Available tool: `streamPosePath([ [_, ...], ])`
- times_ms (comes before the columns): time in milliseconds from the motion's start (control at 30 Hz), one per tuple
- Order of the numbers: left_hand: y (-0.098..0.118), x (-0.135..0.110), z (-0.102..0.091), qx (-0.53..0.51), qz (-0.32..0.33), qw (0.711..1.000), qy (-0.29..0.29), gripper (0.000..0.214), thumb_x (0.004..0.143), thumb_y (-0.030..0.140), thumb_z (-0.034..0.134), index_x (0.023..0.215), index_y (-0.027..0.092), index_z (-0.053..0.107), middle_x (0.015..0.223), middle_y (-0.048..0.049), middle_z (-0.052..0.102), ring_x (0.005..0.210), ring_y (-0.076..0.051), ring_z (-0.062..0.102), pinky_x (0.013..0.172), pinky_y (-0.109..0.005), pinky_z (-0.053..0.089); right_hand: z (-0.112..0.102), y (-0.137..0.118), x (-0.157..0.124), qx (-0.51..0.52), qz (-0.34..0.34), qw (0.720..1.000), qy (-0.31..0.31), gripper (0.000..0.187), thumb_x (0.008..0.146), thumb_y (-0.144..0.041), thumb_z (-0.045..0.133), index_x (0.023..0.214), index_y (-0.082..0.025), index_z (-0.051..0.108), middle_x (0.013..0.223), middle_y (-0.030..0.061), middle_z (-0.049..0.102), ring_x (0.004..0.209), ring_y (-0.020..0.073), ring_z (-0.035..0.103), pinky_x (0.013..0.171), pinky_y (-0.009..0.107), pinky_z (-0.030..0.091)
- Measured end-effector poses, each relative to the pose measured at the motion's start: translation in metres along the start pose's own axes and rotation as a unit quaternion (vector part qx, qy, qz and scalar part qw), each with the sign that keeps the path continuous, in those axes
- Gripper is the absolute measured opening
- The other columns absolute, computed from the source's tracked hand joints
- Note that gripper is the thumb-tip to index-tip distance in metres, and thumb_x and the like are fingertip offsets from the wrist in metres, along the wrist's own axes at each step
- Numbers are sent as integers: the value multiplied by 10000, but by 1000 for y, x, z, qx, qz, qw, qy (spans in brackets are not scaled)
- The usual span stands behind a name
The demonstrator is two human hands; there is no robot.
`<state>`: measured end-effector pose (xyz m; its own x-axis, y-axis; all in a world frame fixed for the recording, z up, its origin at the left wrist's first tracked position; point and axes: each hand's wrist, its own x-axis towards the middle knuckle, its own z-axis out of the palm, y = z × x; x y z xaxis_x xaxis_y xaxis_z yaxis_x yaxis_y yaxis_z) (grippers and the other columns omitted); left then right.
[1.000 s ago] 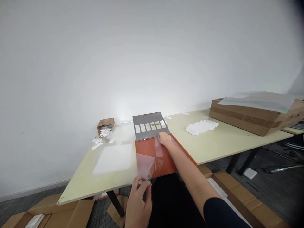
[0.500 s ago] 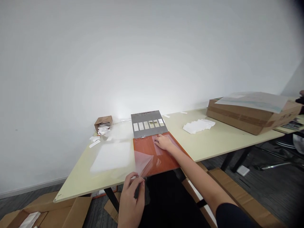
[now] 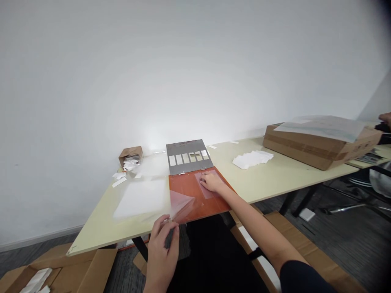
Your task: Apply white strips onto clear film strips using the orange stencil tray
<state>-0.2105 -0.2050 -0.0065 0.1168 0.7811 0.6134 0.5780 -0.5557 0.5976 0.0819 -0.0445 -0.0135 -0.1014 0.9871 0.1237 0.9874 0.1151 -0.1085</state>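
A red-orange board [image 3: 183, 185] lies at the table's front edge, hinged to a raised grey metal plate [image 3: 191, 166] with a row of rectangular cut-outs. Clear plastic film [image 3: 182, 200] covers part of the board, its near left corner lifted and folded over. My left hand [image 3: 163, 240], just off the table edge, pinches that film corner between thumb and fingers. My right hand [image 3: 210, 181] rests on the board's right side, fingertips pressing on a paler rectangular patch [image 3: 209, 193] of film, nothing gripped.
A stack of clear sheets [image 3: 142, 197] lies left of the board. Behind it a small carton [image 3: 131, 156] spills white slips. White cards [image 3: 253, 159] fan out on the right, before a large cardboard box [image 3: 314, 144]. Open cartons [image 3: 97, 268] stand on the floor. Another person's hand [image 3: 385, 118] shows far right.
The view has shifted slightly, so everything sits a little further left and higher. My left hand stays at the film's corner and my right hand stays on the board.
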Motion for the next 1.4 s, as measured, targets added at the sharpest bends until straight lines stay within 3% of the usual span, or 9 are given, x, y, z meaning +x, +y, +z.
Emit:
streamPosePath([
  [433,-2,1,2,0,6,999,47,236,909,362,555,818,222,721,1161,-114,647,1084,-267,657,921,-453,571,-14,-5,-5,57,2,998,1,354,943,-386,594,1220,-165,589,1248,90,602,1098,225,607,938,463,519],
  [567,-5,5,4,-7,9,998,57,201,889,320,573,778,207,697,1165,-123,637,1098,-273,651,938,-466,570,-31,-29,-15,128,-65,989,27,281,970,-337,544,1154,-149,640,1176,114,655,1087,216,611,974,418,480],
  [767,-10,12,10,-129,0,985,116,149,874,211,587,738,169,633,1319,-131,538,1199,-276,623,980,-422,568,-61,-101,-42,258,-267,928,37,309,933,-374,603,1182,-200,656,1137,53,689,992,125,637,860,242,504],
  [867,-9,15,10,-186,-7,967,174,109,859,189,620,756,159,639,1398,-112,466,1218,-293,619,937,-379,596,-66,-130,-52,309,-352,880,79,332,906,-367,641,1175,-175,660,1139,77,685,1000,141,637,840,252,519],
  [967,-6,20,8,-211,0,956,206,135,858,218,629,740,152,632,1306,-103,506,1159,-297,658,893,-378,616,-65,-145,-56,326,-418,835,145,281,919,-317,623,1133,-141,668,1089,100,706,991,164,644,876,291,518],
  [1100,-2,28,6,-184,-6,956,228,249,849,261,647,639,151,572,1069,-100,635,1038,-253,704,855,-354,618,-65,-154,-58,312,-415,839,165,266,937,-302,594,1151,-152,641,1098,91,710,1017,164,644,896,286,515],
  [1233,3,33,7,-176,-6,951,253,257,840,244,643,614,160,551,1008,-97,710,910,-202,724,816,-335,621,-65,-158,-61,277,-388,858,189,252,966,-326,531,1129,-162,633,1105,94,713,1002,166,657,863,283,527],
  [1400,8,35,6,-162,-5,951,264,264,825,219,622,580,169,537,927,-79,743,834,-178,724,762,-300,615,-65,-163,-65,220,-391,856,255,227,988,-304,457,1029,-185,646,978,62,744,896,153,679,751,258,515],
])
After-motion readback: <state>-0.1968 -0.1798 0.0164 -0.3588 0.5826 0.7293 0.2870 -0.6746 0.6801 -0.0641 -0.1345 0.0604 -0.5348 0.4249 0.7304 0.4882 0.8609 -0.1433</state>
